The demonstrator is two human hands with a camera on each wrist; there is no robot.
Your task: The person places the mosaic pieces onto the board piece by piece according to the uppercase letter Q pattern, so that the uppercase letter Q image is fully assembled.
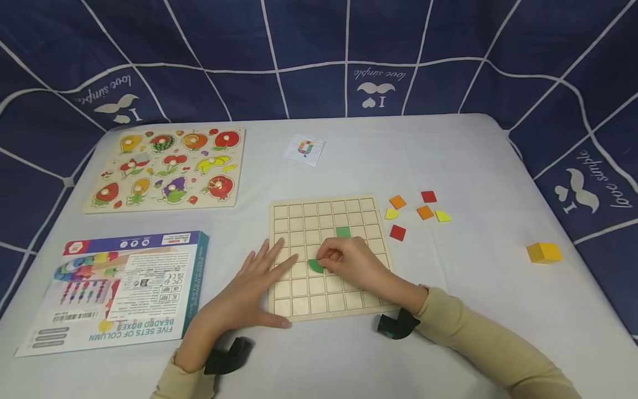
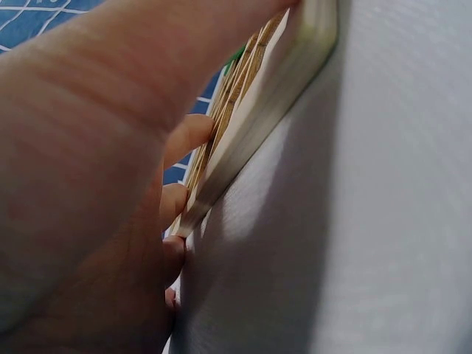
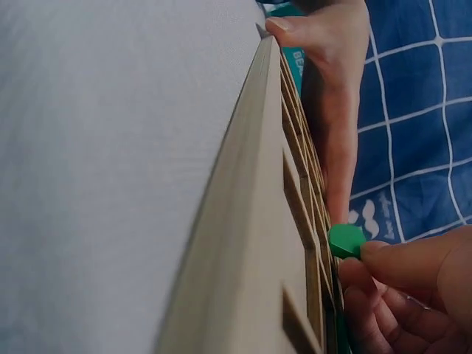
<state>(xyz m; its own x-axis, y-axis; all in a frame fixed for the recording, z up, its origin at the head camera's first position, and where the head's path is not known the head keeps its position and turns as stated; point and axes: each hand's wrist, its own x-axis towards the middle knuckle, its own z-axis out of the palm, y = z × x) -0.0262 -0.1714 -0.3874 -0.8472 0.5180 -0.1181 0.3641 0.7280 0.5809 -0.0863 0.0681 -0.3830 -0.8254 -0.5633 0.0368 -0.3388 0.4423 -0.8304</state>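
A wooden grid board (image 1: 301, 306) lies on the white table. My right hand (image 1: 356, 263) is over its middle and pinches a green quarter-round tile (image 1: 315, 266) between thumb and fingertips; the right wrist view shows the green tile (image 3: 346, 240) at the thumb tip, close to the board's surface. One green square tile (image 1: 343, 232) sits in a cell farther back. My left hand (image 1: 254, 285) rests with spread, straight fingers on the board's left edge, its thumb by the front left corner. In the left wrist view, fingers (image 2: 188, 140) touch the board's edge.
Right of the board lie loose red (image 1: 397, 233), orange (image 1: 397, 201) and yellow (image 1: 442, 216) tiles. A pattern card (image 1: 304, 149) is behind it. At left are a fruit puzzle (image 1: 169, 169) and a bead box (image 1: 119, 293). A yellow block (image 1: 544, 252) stands far right.
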